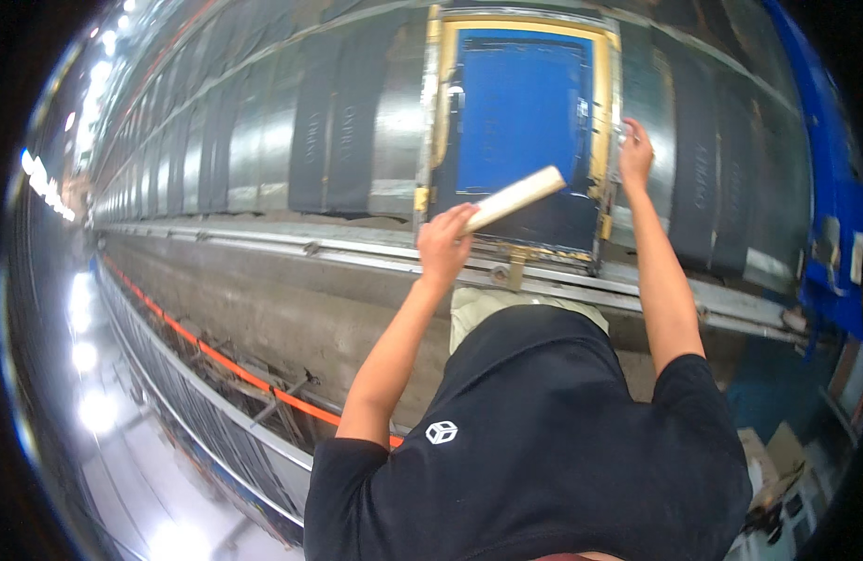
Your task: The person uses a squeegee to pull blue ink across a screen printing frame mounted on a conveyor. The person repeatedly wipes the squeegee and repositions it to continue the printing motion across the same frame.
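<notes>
A pale, straight bar [523, 196] was held by its lower end in the left hand [445, 245], with the fingers wrapped around it. It was slanted up and to the right across the lower part of the blue panel [520, 112], its free end pointed toward the frame's right edge; whether the panel was touched by it could not be told. The fingers of the right hand [636, 154] were drawn together at the frame's upper right side, and whether anything was pinched there could not be made out.

The bar was judged to be light and stiff, perhaps wood, and not slippery. A hold nearer its middle would probably have been better balanced, since most of its length was left unsupported beyond the grip.

The panel was bordered by yellow edging [441, 117] along its top and sides. Below the frame's bottom edge, a metal rail [356, 252] was run crosswise, by which low swings could be caught. Open room was judged to be greatest in front of the panel, between the two hands.
</notes>
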Motion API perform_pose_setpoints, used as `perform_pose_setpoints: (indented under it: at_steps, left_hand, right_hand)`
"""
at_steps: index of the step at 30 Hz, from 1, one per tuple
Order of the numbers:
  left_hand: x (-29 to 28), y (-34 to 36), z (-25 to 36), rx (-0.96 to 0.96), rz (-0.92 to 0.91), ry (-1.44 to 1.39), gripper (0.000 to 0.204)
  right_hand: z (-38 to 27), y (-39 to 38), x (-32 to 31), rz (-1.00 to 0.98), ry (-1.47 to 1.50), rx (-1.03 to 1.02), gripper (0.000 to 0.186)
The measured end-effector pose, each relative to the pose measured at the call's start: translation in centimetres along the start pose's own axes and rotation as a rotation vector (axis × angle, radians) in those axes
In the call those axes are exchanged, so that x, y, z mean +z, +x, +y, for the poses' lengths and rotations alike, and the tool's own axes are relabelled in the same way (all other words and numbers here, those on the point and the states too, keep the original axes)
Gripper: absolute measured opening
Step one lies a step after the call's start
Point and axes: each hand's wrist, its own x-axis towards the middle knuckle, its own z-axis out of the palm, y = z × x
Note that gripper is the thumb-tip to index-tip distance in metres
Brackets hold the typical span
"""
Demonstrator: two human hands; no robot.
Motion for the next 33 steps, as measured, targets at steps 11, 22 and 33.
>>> perform_pose_setpoints:
  at_steps: [11,22,33]
  left_hand:
    - [-0.5,1.1,0.3,0.258,-0.223,0.121,0.051]
    - [3.5,2.9,0.2,0.316,-0.249,0.080,0.052]
    - [2.1,3.4,-0.1,0.140,-0.141,-0.026,0.049]
  right_hand:
    - [-1.3,-0.6,0.2,-0.020,-0.102,0.067,0.024]
    - [-1.1,-0.4,0.1,-0.054,-0.089,0.067,0.024]
    - [-3.1,-1.1,0.1,-0.023,-0.104,0.138,0.023]
